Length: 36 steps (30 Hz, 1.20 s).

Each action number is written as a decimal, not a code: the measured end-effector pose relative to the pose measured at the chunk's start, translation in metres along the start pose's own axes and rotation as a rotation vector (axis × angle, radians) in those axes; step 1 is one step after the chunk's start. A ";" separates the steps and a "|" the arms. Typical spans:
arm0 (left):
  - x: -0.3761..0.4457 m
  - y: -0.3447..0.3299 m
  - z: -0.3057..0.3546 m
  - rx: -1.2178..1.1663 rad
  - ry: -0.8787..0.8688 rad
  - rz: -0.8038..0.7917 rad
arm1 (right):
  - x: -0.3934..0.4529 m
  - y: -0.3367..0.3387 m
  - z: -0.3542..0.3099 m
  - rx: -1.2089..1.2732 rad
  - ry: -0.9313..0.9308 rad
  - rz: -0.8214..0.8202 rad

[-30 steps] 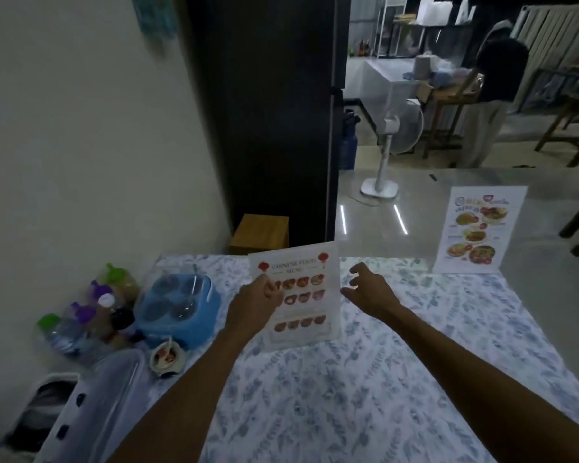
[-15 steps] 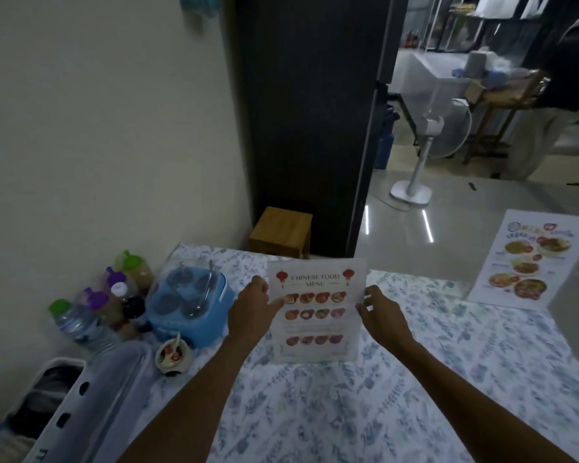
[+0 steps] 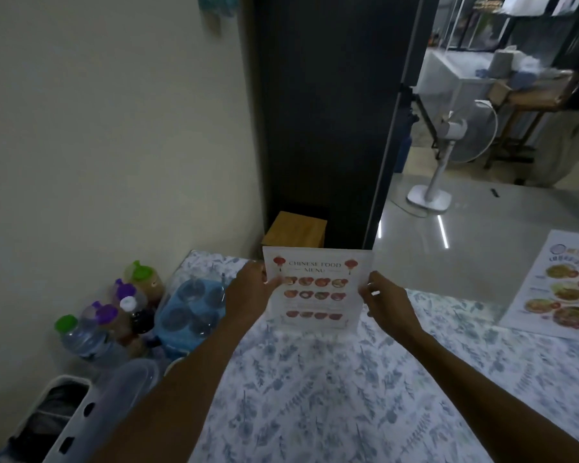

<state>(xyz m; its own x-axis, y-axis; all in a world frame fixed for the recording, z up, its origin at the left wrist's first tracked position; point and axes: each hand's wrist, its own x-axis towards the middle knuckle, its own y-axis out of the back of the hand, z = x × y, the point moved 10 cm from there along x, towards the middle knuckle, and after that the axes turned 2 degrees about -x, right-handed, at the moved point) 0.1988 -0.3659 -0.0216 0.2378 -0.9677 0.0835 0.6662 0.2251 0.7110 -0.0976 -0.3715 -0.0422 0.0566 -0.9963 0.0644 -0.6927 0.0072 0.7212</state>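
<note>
A white "Chinese Food Menu" card (image 3: 316, 289) stands upright near the far edge of the table, its printed face toward me. My left hand (image 3: 248, 295) grips its left edge, thumb on the front. My right hand (image 3: 386, 304) pinches its right edge. The card's foot meets the flowered tablecloth (image 3: 331, 396). Both forearms reach in from the bottom of the head view.
A second menu (image 3: 562, 289) stands at the far right. At the left are several sauce bottles (image 3: 124, 305), a blue condiment caddy (image 3: 188, 312) and a white basket (image 3: 77, 426). Beyond the table: a wooden stool (image 3: 295, 228), a dark pillar, a standing fan (image 3: 448, 155), a person at the far right.
My right hand moved left and took hold of the menu's right edge. The card now stands squarer between both hands, and the view shifted left.
</note>
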 end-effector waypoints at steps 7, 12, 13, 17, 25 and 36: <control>0.078 0.051 -0.016 0.031 -0.044 0.012 | 0.062 -0.033 -0.056 0.076 -0.012 0.037; 0.154 0.096 -0.061 0.114 -0.025 0.058 | 0.124 -0.094 -0.107 0.125 0.018 0.036; 0.167 0.104 -0.072 0.117 -0.016 0.064 | 0.135 -0.108 -0.115 0.127 0.027 0.034; 0.214 0.133 -0.119 0.168 0.006 0.093 | 0.171 -0.166 -0.149 0.166 0.076 -0.007; 0.272 0.150 -0.187 0.204 0.062 0.054 | 0.228 -0.243 -0.176 -0.019 0.008 -0.052; 0.280 0.146 -0.217 0.258 0.126 0.082 | 0.243 -0.289 -0.189 0.109 0.042 -0.038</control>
<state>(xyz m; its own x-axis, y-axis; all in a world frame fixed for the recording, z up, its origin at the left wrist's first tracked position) 0.5160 -0.5796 -0.0463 0.3802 -0.9221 0.0723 0.4434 0.2504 0.8606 0.2522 -0.5992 -0.1052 0.1130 -0.9912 0.0693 -0.7632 -0.0419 0.6448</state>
